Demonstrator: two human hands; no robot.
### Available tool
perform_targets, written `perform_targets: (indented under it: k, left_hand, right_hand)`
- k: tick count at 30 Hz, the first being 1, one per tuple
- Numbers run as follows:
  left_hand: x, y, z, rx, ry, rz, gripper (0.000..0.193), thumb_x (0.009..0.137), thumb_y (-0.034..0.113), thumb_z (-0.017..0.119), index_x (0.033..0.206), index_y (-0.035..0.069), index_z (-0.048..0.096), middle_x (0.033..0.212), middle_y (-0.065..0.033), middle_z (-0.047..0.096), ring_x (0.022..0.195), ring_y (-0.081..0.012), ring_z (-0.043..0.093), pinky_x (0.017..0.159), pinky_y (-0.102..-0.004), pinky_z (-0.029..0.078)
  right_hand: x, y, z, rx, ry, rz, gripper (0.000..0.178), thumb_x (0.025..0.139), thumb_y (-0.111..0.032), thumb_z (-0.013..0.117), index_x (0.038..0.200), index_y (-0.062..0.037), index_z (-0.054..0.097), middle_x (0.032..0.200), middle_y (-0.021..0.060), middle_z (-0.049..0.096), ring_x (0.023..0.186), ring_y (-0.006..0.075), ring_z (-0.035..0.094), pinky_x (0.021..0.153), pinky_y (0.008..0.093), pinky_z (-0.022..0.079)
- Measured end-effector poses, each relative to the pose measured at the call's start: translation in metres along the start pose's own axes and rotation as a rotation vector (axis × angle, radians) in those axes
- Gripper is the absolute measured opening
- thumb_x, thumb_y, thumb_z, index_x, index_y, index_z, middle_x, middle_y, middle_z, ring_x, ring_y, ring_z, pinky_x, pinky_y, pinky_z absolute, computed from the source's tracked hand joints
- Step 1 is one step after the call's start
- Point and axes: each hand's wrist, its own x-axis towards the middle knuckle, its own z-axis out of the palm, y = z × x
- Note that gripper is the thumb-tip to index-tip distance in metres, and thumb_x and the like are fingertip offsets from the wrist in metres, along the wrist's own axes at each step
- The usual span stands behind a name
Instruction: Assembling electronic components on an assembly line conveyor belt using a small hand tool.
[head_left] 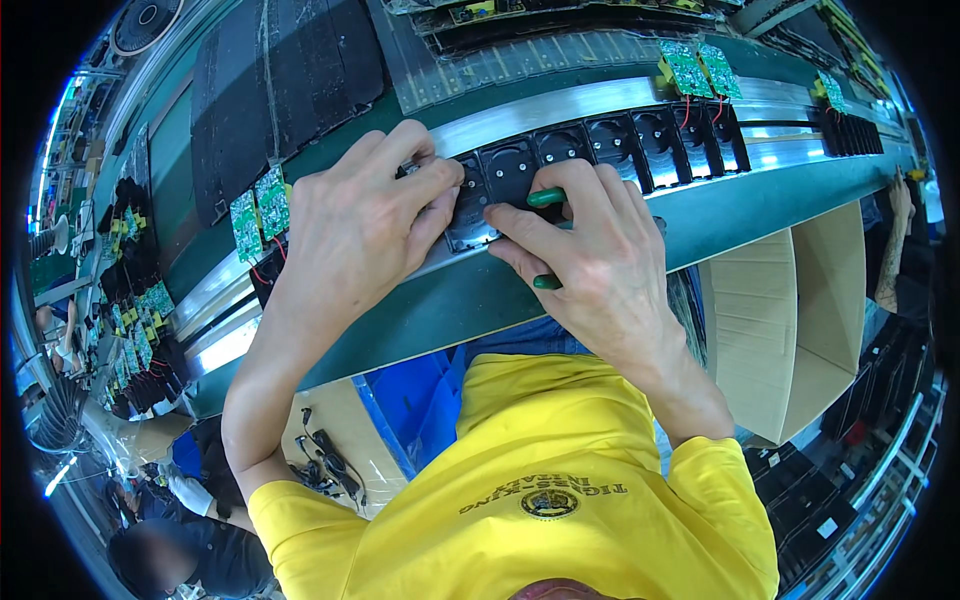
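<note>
My left hand (372,212) is closed, its thumb and fingers pinched together at the left edge of a black plastic case (470,215). Whatever lies between those fingertips is hidden. Wrapped round a pair of green-handled pliers (546,197), my right hand (605,245) reaches its thumb and index finger onto the same case. Two green grip ends stick out between the fingers, while the tool's head is mostly out of sight. The case belongs to a row of open black cases (615,143) with small metal spots inside, lying along a metal rail (590,100).
Green circuit boards (686,70) with red wires stand by the row's right end; more boards (258,213) sit left. Below the green bench edge are a cardboard box (765,320) and a blue bin (410,400). Another person's arm (890,250) shows at far right, a gloved co-worker (190,495) lower left.
</note>
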Motion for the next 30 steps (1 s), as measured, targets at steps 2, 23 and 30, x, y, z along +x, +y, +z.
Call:
perform_targets:
  k: [2, 23, 30]
  left_hand:
    - [0.000, 0.000, 0.000, 0.007, -0.001, 0.001, 0.003, 0.101, 0.013, 0.082, 0.099, 0.014, 0.080, 0.111, 0.0023, 0.064, 0.082, -0.0147, 0.064, 0.058, -0.0321, 0.046]
    - [0.006, 0.011, 0.002, -0.029, 0.007, -0.031, 0.005, 0.099, 0.012, 0.083, 0.096, 0.013, 0.079, 0.111, 0.0007, 0.064, 0.080, -0.0168, 0.065, 0.060, -0.0326, 0.049]
    - [-0.002, 0.018, -0.002, -0.107, -0.051, -0.164, 0.004, 0.097, 0.011, 0.084, 0.096, 0.012, 0.080, 0.114, -0.0023, 0.063, 0.085, -0.0204, 0.067, 0.062, -0.0358, 0.052]
  right_hand:
    - [0.000, 0.000, 0.000, 0.001, -0.001, 0.000, 0.020, 0.093, -0.020, 0.094, 0.113, -0.0193, 0.092, 0.121, 0.0030, 0.063, 0.094, 0.0205, 0.056, 0.082, 0.0345, 0.052]
    - [0.001, 0.001, -0.001, -0.008, -0.006, -0.014, 0.027, 0.091, -0.020, 0.096, 0.117, -0.0206, 0.091, 0.120, 0.0031, 0.063, 0.092, 0.0204, 0.057, 0.081, 0.0338, 0.053]
    - [0.038, -0.019, -0.030, 0.813, 0.061, 0.102, 0.041, 0.098, -0.021, 0.090, 0.136, -0.0106, 0.081, 0.106, 0.0021, 0.062, 0.086, 0.0157, 0.054, 0.076, 0.0293, 0.049]
